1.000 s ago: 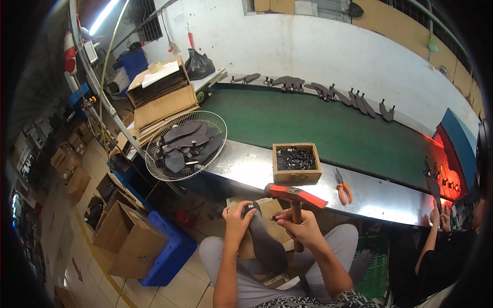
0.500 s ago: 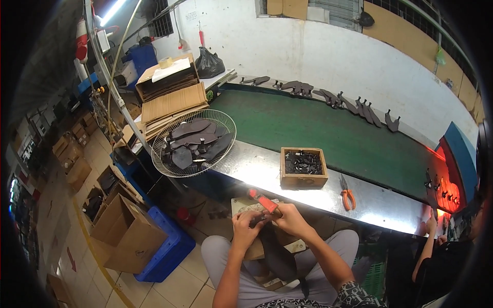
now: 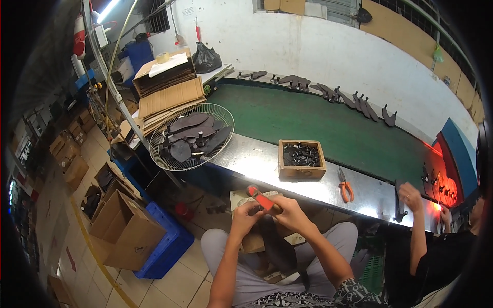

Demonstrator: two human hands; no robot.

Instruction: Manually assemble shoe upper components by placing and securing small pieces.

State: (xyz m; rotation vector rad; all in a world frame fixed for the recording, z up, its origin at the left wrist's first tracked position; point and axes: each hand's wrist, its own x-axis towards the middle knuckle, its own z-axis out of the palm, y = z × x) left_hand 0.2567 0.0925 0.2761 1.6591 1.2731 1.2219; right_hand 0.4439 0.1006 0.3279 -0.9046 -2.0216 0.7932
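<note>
Over my lap, my left hand [image 3: 245, 219] is closed, its fingertips pinching the upper end of a long dark grey flat piece [image 3: 280, 249]. The piece hangs down between my knees. My right hand [image 3: 288, 213] is wrapped round a red-headed tool [image 3: 264, 201], which looks like a hammer, and its fingers are close to my left fingertips. What lies between the fingertips is too small to make out. Under my hands is a pale work block [image 3: 239, 197], partly hidden by them.
Ahead stands a wooden box [image 3: 303, 172] of small black parts, beside orange-handled pliers [image 3: 346, 191], on a metal ledge. A wire basket [image 3: 226, 146] holds dark pieces. Behind runs a green conveyor belt [image 3: 308, 118]. At right, a co-worker's hand [image 3: 412, 197] is near a dark piece.
My hands stay together over my lap with only slight shifts. The co-worker's arm has risen over the metal ledge, where a dark piece now shows beside that hand.
</note>
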